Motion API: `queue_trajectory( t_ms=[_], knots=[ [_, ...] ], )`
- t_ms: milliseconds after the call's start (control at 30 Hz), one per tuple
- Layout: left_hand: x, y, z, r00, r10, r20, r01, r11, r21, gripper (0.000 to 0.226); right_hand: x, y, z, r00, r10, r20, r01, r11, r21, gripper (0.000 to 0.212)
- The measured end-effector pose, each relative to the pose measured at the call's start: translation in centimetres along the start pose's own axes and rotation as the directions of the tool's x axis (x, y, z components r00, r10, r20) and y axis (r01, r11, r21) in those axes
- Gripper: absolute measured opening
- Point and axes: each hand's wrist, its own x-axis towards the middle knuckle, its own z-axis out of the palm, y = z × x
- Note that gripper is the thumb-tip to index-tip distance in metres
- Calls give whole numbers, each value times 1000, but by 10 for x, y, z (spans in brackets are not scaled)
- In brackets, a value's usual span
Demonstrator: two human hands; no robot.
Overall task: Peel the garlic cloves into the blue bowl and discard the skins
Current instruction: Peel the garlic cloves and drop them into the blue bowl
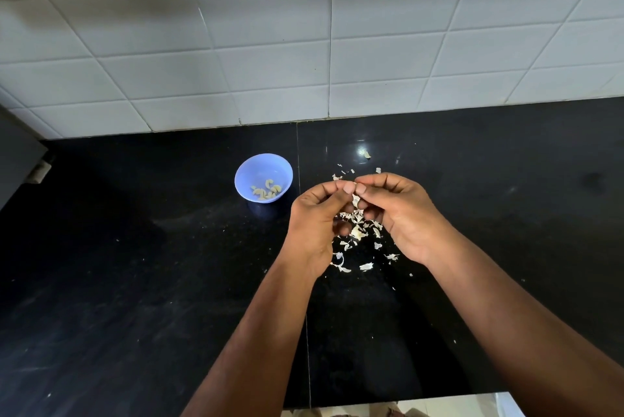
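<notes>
both hands pinching one garlic clove (355, 199) over the worktop (135, 281); left hand (315, 222) holding, right hand (398, 214) stripping skin. best peeling above the skins (358, 234), then dropping it in the blue bowl (248, 168) just left.

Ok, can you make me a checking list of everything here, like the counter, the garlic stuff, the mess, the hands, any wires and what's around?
Surface: glossy black stone counter, dusted with pale specks.
Job's things: small round blue plastic bowl holding peeled pale garlic cloves; a garlic clove with papery skin between the fingertips.
Clutter: white papery garlic skins scattered under the hands; one stray bit behind.
Grippers: left hand and right hand both pinch the clove.
Cables: nothing seen.
Surroundings: white tiled wall.
</notes>
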Motion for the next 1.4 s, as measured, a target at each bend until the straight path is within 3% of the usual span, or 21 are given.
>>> queue_trajectory(
  t_ms=[167, 400, 667, 867, 1067, 1300, 1400],
  knots=[
    [2, 3, -1, 999, 38, -14, -37, 997, 66, 12, -1, 0, 1, 988, 103, 111, -123, 974, 190, 22],
    [6, -5, 1, 979, 188, -84, -138, 901, 412, 15, 3, 5, 10, 998, -1, -65, 3, 1000, 29, 11],
    [0, -3, -1, 971, 164, -173, -119, 962, 245, 5, 10, 9, 18, 996, 13, -89, -12, 1000, 16, 20],
    [3, 5, -15, 936, 199, -291, -135, 964, 227, 20, 11, 10, 19, 996, 28, -81, -21, 996, 90, 12],
    [-3, 7, -16, 975, 179, -128, -140, 953, 269, 10, 11, 15, 25, 997, -33, -63, 36, 998, 53, 13],
    [-3, 11, -20, 996, 49, -79, -39, 991, 124, 16, 7, 17, 33, 999, 29, -34, -23, 989, 143, 6],
    [-4, 11, -24, 993, 77, -88, -63, 987, 151, 14, 4, 19, 35, 999, 34, -22, -31, 989, 143, 11]
  ],
)
